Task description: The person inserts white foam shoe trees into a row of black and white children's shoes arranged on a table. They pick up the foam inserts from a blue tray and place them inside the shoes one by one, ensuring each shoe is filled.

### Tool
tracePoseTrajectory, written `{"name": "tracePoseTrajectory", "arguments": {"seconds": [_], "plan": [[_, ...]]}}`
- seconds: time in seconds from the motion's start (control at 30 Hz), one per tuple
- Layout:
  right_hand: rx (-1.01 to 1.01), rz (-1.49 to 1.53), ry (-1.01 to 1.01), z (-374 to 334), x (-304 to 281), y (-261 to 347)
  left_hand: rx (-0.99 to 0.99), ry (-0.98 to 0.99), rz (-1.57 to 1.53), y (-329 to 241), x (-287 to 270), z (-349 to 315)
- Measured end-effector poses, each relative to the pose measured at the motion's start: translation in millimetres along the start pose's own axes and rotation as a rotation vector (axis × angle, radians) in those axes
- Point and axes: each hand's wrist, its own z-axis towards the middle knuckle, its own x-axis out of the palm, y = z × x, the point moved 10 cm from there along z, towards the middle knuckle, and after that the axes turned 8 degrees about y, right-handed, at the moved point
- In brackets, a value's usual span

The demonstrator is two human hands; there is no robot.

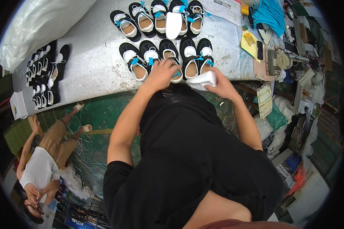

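Note:
Two rows of black shoes with white tongues, white laces and blue tags stand on the table. My left hand is over the middle black shoe of the near row, its fingers apart and curved at the opening. Whether they press on it is hard to see. My right hand grips a white insole, possibly more than one layered together, just off the table's front edge. Another white insole lies across shoes in the far row.
More black shoes sit at the table's left, below a large plastic bag. A sewing machine, a phone and a bunch of blue ties are at right. Another person is at the lower left.

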Motion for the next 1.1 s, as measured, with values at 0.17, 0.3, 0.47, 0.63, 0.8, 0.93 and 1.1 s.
{"name": "tracePoseTrajectory", "arguments": {"seconds": [0.17,0.3,0.47,0.63,0.8,0.93,1.1], "plan": [[0.034,0.133,-0.152,-15.7,-16.0,-21.8,0.383,-0.008,0.557,-6.7,49.6,51.9],[0.029,-0.012,-0.126,-8.9,9.2,12.0,0.364,-0.103,0.201,21.5,22.2,73.0],[-0.233,-0.353,-0.128,18.4,44.3,77.5,-0.020,-0.198,-0.375,104.5,19.3,86.5],[-0.223,-0.807,0.051,85.2,108.2,53.4,-0.164,-0.002,-0.647,133.7,46.5,99.7],[-0.299,-0.767,0.032,82.9,119.6,72.2,-0.208,-0.031,-0.622,139.5,47.4,97.3],[-0.262,-0.958,0.190,78.4,115.8,52.8,-0.225,-0.037,-0.537,134.4,47.1,93.8],[-0.322,-0.962,0.021,133.1,119.5,33.8,-0.095,-0.195,-0.552,132.9,35.6,90.8]]}}
